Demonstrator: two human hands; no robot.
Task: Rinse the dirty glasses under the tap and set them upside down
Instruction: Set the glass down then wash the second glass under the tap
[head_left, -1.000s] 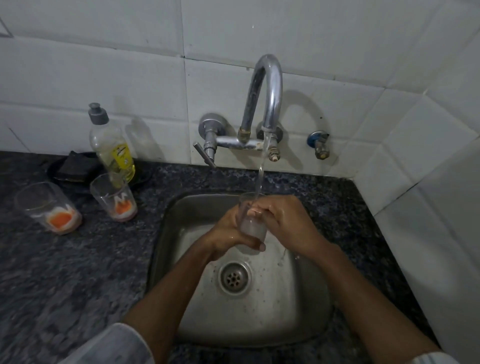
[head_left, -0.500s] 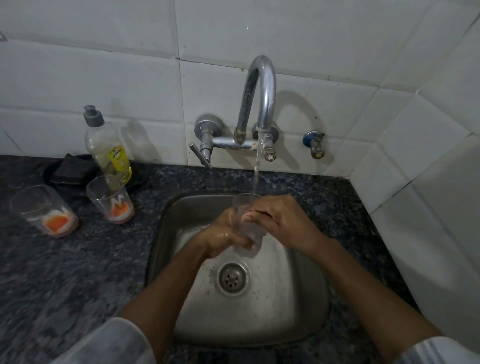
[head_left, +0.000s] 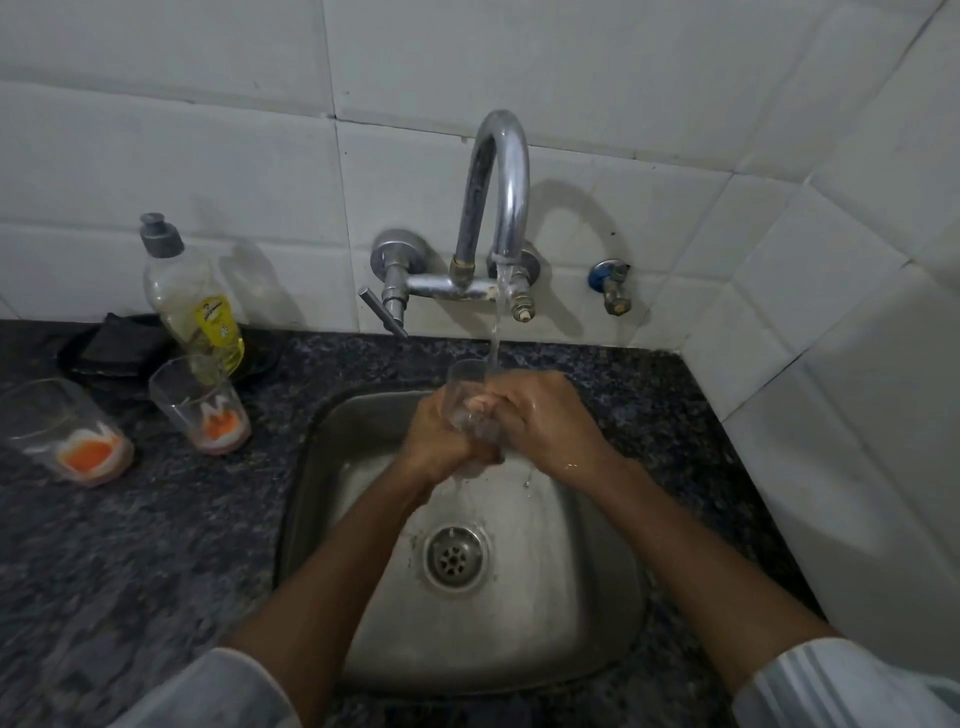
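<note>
A clear glass (head_left: 464, 387) stands upright over the steel sink (head_left: 597, 597), under the running tap (head_left: 501, 197). Water falls onto its rim and my fingers. My left hand (head_left: 441, 441) grips the glass's lower part from the left. My right hand (head_left: 540, 421) wraps its right side, fingers curled over the wall. Much of the glass is hidden by both hands. Two dirty glasses with orange residue stand upright on the counter at left, one near the sink (head_left: 200, 402) and one at the far left (head_left: 62, 431).
A dish soap bottle (head_left: 195, 301) stands behind the nearer dirty glass, beside a dark pad on a black dish (head_left: 117, 345). A dark speckled counter (head_left: 130, 571) surrounds the sink. White tiled walls close in at the back and right. The drain (head_left: 456, 557) lies below my hands.
Both hands have shifted their hold on the glass, which stays under the stream. The left fingers have moved lower round its base.
</note>
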